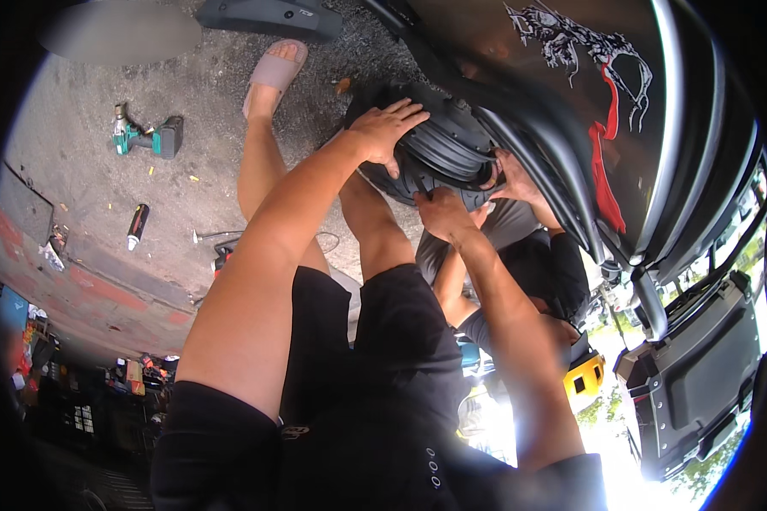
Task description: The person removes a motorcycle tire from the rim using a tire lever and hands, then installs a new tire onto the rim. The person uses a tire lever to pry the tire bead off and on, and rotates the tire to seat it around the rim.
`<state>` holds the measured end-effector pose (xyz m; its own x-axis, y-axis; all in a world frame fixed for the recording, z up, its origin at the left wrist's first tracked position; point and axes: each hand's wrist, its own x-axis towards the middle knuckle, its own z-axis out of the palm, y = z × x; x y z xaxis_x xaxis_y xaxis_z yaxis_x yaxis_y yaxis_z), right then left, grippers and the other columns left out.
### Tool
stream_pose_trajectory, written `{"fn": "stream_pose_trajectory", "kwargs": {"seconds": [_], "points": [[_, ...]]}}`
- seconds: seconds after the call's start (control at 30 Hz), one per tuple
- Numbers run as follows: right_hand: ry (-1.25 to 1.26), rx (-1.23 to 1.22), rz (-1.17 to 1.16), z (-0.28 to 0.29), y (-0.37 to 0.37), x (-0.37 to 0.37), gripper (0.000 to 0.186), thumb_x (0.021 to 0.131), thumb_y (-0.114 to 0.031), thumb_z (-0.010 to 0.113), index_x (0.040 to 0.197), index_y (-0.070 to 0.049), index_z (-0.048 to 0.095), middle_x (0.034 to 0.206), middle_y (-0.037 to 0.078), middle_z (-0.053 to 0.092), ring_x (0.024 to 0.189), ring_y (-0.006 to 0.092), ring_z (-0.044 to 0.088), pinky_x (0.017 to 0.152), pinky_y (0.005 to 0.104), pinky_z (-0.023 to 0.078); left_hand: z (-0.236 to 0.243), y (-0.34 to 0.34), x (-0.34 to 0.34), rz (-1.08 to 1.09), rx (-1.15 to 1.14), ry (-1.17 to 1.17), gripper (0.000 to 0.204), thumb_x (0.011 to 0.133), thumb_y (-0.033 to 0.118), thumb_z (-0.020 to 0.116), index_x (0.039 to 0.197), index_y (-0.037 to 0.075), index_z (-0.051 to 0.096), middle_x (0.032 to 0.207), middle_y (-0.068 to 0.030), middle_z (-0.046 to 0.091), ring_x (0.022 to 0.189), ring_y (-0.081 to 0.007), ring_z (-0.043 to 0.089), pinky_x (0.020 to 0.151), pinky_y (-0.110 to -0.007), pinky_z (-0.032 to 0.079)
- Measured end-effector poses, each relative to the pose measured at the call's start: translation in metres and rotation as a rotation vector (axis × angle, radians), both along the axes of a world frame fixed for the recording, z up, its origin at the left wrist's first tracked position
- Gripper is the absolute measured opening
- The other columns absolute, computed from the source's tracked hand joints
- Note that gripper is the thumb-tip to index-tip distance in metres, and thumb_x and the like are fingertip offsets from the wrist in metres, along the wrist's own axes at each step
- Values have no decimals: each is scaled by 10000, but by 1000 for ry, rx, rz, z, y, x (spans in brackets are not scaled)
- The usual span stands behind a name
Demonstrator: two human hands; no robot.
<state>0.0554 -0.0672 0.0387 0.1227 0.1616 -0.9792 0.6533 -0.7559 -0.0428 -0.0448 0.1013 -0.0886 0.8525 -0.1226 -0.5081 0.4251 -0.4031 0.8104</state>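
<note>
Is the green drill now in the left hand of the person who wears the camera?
No, the drill lies on the ground, while the left hand is spread on the wheel.

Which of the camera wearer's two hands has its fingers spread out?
The left hand, laid fanned out on the wheel; the right hand, lower in the picture, is curled.
</note>
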Motion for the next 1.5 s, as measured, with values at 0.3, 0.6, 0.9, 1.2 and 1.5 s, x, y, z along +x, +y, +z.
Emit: {"fn": "stream_pose_trajectory", "kwargs": {"seconds": [0.3, 0.6, 0.9, 1.2, 1.5], "points": [[-225, 228, -502, 187, -8, -46, 266, 1064, -260, 542, 1108, -8, 612, 864, 257, 701, 859, 477, 687, 763, 555, 525, 7, 13, 21, -148, 31, 125, 1372, 548, 346, 997, 1662, 189, 211, 1733, -32, 205, 1599, -266, 185, 1229, -503, 310], [-415, 65, -1009, 175, -121, -172, 465, 1092, -426, 493, 1121, -20, 718, 950, 242, 722, 930, 390, 688, 841, 450, 527, 10, 12, 46, -196, 143, 257, 688, 1026, 216, 575, 1647, 190, 279, 1663, -147, 349, 1542, -332, 320, 1268, -465, 259], [-461, 252, -1285, 14, -199, -221, 433, 1041, -411, 593, 1134, -12, 733, 950, 250, 741, 912, 415, 722, 808, 462, 539, 31, -22, -3, -43, 176, -68, 1142, 712, 649, 856, 1519, -33, 423, 1525, -241, 468, 1439, -412, 428, 1202, -498, 342], [-434, 421, -1399, -97, -206, -207, 416, 1027, -383, 609, 1186, -14, 716, 1037, 257, 734, 988, 429, 707, 849, 451, 547, 6, -12, 37, -201, 296, -270, 1281, 483, 503, 1015, 1512, 13, 431, 1486, -254, 484, 1410, -406, 478, 1194, -457, 402], [-593, 647, -1297, -132, -182, -235, 430, 1023, -383, 644, 1264, -32, 700, 1039, 218, 749, 968, 380, 723, 869, 419, 559, 6, -11, 74, -373, 381, -277, 1058, 637, 499, 985, 1375, -91, 509, 1250, -232, 674, 1168, -300, 676, 1020, -375, 539]]}}
